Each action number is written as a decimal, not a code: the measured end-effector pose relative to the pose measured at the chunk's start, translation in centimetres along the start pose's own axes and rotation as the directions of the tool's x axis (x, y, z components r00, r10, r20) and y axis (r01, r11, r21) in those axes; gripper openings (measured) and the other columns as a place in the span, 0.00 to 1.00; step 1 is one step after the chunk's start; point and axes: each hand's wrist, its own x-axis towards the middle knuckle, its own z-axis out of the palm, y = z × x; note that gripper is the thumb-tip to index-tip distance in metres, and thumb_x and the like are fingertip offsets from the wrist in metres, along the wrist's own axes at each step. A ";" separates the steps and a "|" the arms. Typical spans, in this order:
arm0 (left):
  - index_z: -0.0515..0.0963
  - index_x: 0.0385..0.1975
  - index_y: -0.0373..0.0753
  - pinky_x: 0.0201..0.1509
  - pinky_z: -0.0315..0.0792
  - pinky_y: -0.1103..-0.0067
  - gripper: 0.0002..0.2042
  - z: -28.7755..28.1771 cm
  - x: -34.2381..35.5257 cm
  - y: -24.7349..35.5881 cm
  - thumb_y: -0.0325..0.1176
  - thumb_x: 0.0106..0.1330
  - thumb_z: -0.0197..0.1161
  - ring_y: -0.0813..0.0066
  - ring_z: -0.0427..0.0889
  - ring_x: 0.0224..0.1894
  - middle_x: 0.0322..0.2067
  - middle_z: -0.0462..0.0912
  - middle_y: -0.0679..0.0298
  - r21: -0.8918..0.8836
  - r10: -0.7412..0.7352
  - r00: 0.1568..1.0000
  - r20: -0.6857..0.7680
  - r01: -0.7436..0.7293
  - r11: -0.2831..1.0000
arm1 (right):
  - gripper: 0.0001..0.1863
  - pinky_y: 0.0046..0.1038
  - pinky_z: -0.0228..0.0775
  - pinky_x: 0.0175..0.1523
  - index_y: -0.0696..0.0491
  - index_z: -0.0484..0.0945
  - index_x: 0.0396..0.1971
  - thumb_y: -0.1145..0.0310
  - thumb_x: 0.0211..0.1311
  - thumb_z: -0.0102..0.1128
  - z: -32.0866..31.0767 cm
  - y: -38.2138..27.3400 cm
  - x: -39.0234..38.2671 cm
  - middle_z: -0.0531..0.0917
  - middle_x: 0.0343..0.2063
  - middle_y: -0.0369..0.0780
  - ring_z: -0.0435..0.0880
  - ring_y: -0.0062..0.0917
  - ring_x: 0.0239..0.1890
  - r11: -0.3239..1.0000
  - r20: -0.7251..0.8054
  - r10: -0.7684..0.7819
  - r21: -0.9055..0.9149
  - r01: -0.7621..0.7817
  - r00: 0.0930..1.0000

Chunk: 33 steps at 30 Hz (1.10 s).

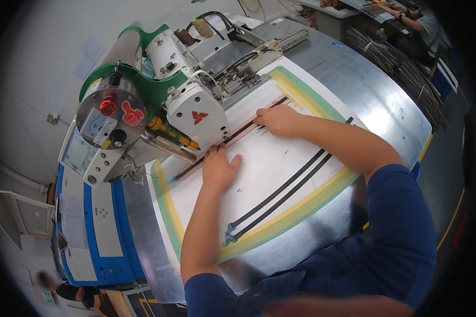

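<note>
A long black strip (247, 128) lies slantwise under the machine head, along a band with pinkish edges on a white sheet (264, 169). My left hand (220, 168) rests at its near-left part, fingertips on the strip beside the head and thumb spread away. Farther right, my right hand (278, 121) has its fingers bent and closed at the edge of the same strip. Two more black strips (280, 186) with teal ends lie side by side nearer my body. The machine head (197, 113) hides part of the strip's far side.
Yellow and green tape (296, 222) borders the sheet on a metal table (333, 216). At left stands the machine's control panel (98, 124) above a blue and white cabinet (103, 222). A bundle of thin dark strips (402, 71) hangs past the table's far right edge, near another person.
</note>
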 end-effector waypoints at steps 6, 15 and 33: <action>0.77 0.61 0.30 0.75 0.65 0.61 0.32 0.2 0.2 -0.1 0.50 0.64 0.67 0.45 0.71 0.68 0.65 0.75 0.45 -0.005 0.012 1.000 0.007 -0.012 1.000 | 0.19 0.38 0.80 0.54 0.52 0.84 0.53 0.77 0.66 0.52 -0.4 1.3 -0.7 0.80 0.50 0.41 0.86 0.39 0.52 0.999 -0.001 0.037 -0.028 -0.037 0.999; 0.76 0.63 0.29 0.74 0.65 0.61 0.33 -0.3 0.1 0.4 0.50 0.65 0.67 0.45 0.71 0.68 0.65 0.74 0.45 0.015 0.010 0.999 0.039 -0.010 1.000 | 0.24 0.37 0.79 0.55 0.48 0.82 0.59 0.78 0.66 0.51 -0.7 3.4 -1.7 0.82 0.53 0.38 0.85 0.38 0.52 0.996 0.013 0.084 -0.038 -0.083 0.996; 0.76 0.62 0.29 0.72 0.66 0.61 0.34 0.2 0.1 0.2 0.51 0.64 0.68 0.44 0.73 0.66 0.63 0.76 0.44 0.029 0.046 0.999 0.000 -0.046 0.999 | 0.17 0.39 0.79 0.50 0.50 0.84 0.51 0.76 0.66 0.52 0.6 0.6 0.1 0.81 0.48 0.40 0.86 0.38 0.49 1.000 -0.023 0.000 0.001 0.000 1.000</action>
